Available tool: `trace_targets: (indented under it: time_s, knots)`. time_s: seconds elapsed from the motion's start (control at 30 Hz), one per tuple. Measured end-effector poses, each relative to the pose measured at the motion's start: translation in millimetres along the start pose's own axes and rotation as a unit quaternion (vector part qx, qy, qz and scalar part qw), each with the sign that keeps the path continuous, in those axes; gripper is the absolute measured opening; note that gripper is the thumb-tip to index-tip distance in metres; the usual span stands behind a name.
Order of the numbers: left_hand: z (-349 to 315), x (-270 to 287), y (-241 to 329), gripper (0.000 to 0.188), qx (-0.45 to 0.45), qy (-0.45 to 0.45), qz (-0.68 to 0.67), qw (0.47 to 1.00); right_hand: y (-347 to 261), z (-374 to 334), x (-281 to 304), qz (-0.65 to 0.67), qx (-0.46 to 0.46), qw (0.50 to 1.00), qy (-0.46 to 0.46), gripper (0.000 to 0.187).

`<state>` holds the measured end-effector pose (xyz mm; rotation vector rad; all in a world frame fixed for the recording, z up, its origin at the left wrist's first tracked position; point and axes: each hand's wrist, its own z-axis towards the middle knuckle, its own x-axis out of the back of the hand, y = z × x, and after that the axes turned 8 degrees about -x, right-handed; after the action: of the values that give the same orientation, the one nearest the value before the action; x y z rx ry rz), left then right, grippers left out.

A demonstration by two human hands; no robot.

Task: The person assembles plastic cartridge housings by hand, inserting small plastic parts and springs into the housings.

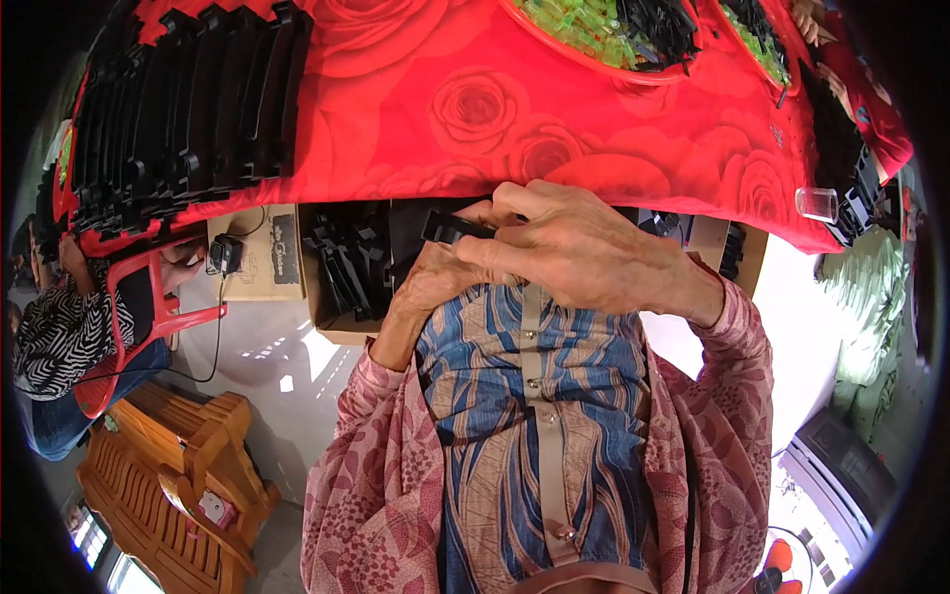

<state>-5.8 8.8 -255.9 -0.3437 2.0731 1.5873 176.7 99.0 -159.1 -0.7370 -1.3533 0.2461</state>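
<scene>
Close to my body, just below the table's front edge, both hands meet around a black plastic piece. My right hand lies over the top, its fingers bent and closed at the piece's right end. Underneath, my left hand is closed on the same piece from below, partly covered by the right. Most of the piece's length is hidden by the fingers. Long black plastic strips of a similar look stand packed side by side at the table's left.
A red rose-patterned cloth covers the table. Two red basins, the nearer one, hold green and black small parts. A cardboard box of black parts sits below the table. Other people sit left and far right; a clear cup stands right.
</scene>
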Motion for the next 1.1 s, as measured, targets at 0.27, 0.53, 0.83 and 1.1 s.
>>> trace_targets:
  time_s: [0.27,0.53,0.83,1.1]
  knots:
    - [7,-2,7,0.040,-0.087,-0.064,0.111,0.988,-10,-6,-1,-0.018,-0.004,0.995,0.096,0.043]
    - [-5,-16,39,0.042,-0.207,0.028,-0.106,0.972,-33,-32,32,0.105,-0.023,0.921,0.373,0.045]
    - [1,-32,32,0.040,-0.389,0.147,0.237,0.878,-25,-12,-12,0.182,-0.217,0.849,0.445,0.040]
    - [3,-28,29,0.059,-0.496,0.064,0.419,0.758,-25,-4,-18,0.241,-0.314,0.824,0.405,0.045]
